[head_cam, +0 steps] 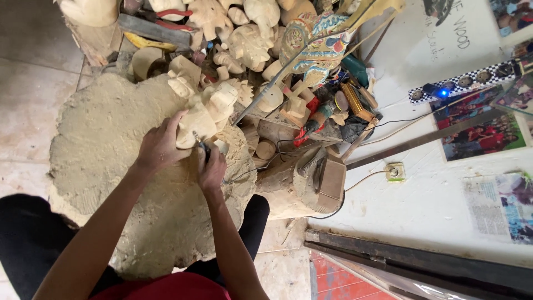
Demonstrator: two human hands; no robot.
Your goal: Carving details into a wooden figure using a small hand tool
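- A pale wooden carving [201, 114], unpainted and lumpy with half-formed shapes, sits at the far edge of a big rough stump [105, 139] that serves as the bench.
- The left hand [161, 145] clasps the carving's near side, fingers wrapped tight on the wood to steady it.
- The right hand [212, 171] pinches a thin rotary tool [201, 145], fingers closed on its dark grip, the metal tip touching the carving's lower edge.
- A thin cord [261, 165] trails from the right hand toward the clutter on the right.
- The step in hand looks like fine detail carving; the next stroke would likely need a firm hold and a light, controlled tip.
- Sawdust coats the stump, which rests just in front of the person's dark-trousered knees.
- Beyond the carving lies a heap of unfinished wooden figures [244, 39], with one painted figure [316, 44] in blue, red and yellow among them.
- Hand tools, including red-handled pliers [172, 18], lie mixed into the pile.
- To the right, a white floor area holds a power strip [472, 80] with a blue light and scattered printed photos [480, 133].
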